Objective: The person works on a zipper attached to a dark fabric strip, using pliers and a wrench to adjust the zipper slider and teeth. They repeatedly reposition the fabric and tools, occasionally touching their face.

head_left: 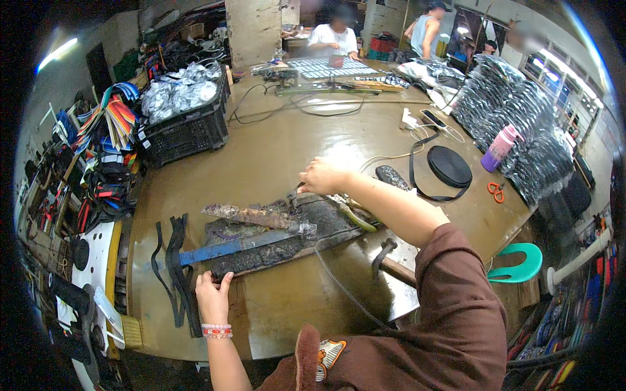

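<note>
1. Across the wide brown desk (274, 143), shiny light is thrown back, and a black crate (186, 140) full of clear plastic bags is set near its far left side.
2. On the near half of the desk, a dark, worn slab (261, 256) is found between the two hands. It is laid flat on a slant, with its right end farther away.
3. Its left end is met by the left hand (212, 298). The thumb is spread away from the fingers, but whether anything is pinched cannot be told.
4. Over its far edge, the right hand (321, 177) is bent down with the fingertips close together. Whether anything is pinched there cannot be told either.
5. The slab would likely be felt as stiff and a bit heavy, and not slippery, since its top is rough. It is best held by its two ends.
6. Its top is black, bumpy and crusty. A scuffed blue strip (228, 248) and a brown, ragged wrapped bar (244, 215) are laid along it. The wrap might be easily torn.
7. Soft black straps (175, 260) are laid just beside its left end.
</note>
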Tool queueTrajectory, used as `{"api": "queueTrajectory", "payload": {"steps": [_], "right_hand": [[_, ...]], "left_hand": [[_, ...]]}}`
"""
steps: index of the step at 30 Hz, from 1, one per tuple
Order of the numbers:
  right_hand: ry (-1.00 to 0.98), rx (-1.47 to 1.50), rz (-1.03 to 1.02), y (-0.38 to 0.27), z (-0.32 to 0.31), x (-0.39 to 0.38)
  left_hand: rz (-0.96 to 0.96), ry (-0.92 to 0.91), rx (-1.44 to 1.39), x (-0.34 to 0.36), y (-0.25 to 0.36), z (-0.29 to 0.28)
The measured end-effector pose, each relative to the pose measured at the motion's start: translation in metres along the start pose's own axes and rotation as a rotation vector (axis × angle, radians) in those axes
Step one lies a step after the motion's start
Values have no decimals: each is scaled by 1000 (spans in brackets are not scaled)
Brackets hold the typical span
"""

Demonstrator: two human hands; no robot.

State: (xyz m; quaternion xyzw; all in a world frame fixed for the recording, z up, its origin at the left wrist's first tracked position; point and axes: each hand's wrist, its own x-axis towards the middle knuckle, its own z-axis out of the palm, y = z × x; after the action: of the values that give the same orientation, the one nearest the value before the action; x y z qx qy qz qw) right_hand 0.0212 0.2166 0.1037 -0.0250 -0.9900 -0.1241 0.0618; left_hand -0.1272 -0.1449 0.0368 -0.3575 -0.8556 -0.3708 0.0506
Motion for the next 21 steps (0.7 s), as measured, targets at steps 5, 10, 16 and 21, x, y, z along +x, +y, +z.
{"api": "queueTrajectory", "payload": {"steps": [5, 10, 16, 21], "right_hand": [[-31, -7, 88, -12, -4, -4], [-254, 33, 307, -29, -6, -5], [-148, 149, 231, -10, -6, -10], [11, 241, 609, 5, -20, -22]], "left_hand": [[-71, -17, -93, 1, -3, 2], [-27, 16, -7, -1, -9, 7], [-32, 73, -70, -2, -17, 13], [-53, 63, -71, -3, -16, 12]]}}
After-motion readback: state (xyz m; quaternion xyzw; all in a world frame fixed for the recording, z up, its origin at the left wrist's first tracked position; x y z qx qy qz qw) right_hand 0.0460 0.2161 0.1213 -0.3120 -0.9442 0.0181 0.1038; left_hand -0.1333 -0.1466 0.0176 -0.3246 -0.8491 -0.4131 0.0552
